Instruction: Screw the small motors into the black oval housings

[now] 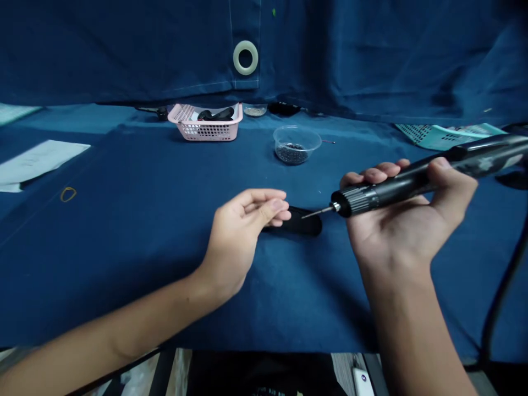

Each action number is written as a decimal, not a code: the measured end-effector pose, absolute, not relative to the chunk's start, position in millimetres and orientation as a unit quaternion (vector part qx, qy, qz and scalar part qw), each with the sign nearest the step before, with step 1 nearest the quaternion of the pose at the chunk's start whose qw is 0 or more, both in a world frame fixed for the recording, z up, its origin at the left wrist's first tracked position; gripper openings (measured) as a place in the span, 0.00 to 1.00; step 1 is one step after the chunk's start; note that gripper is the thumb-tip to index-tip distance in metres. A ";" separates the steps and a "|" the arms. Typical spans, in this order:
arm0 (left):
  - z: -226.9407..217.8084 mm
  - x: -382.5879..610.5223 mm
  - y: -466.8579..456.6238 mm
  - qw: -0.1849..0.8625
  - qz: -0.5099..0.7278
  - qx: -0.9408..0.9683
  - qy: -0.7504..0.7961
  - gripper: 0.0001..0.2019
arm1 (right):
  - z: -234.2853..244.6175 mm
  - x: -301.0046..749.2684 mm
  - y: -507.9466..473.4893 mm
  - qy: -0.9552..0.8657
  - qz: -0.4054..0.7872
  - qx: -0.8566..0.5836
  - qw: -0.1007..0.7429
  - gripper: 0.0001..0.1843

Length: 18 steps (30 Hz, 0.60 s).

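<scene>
My right hand (404,220) is wrapped round a black electric screwdriver (391,187), its thin bit pointing left. Close to the tip of that bit, my left hand (251,225) is pinched, thumb against fingers; whatever it may hold is too small or hidden to make out. Beneath and behind the left fingers, a flat black elongated part (307,223) lies on the blue cloth, partly covered by the hand. Beyond the hands stands a clear round tub (297,133) with many small dark pieces in it, screw-like but too small to be sure.
A pink basket (210,132) with black parts stands at the back, beside another small clear tub (256,110). At right are a teal basket (449,137) and a black cable (505,291). White paper (45,159) and a yellow rubber band (68,194) lie left. A blue curtain (144,49) hangs behind.
</scene>
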State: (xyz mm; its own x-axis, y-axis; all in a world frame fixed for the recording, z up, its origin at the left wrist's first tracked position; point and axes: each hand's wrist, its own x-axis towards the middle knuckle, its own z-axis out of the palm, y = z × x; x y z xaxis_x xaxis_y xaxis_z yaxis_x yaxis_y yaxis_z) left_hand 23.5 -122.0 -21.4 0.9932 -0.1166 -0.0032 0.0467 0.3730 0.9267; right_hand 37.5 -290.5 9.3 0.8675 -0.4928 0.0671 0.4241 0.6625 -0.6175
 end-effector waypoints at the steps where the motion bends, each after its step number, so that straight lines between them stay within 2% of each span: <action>1: -25.1 16.3 -122.0 0.835 -0.056 0.547 -0.004 0.06 | 7.1 35.8 -286.1 0.057 -0.246 -0.325 0.911 0.09; 7: -40.3 -4.1 -121.5 0.858 -0.138 0.491 0.062 0.08 | 3.0 30.8 -280.4 0.060 -0.264 -0.344 0.899 0.09; 18: -39.5 -1.3 -123.9 0.866 -0.150 0.477 0.027 0.05 | 1.5 29.2 -275.4 0.058 -0.274 -0.348 0.895 0.08</action>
State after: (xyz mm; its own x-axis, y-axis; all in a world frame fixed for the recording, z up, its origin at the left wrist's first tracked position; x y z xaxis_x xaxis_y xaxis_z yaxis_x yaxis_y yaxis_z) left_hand -1.3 -123.9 -39.5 0.9536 -0.2336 -0.1901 0.2855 0.5006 0.8172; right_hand 29.2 -275.4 1.5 0.8429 -0.5308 0.0880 0.4507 0.6072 -0.6544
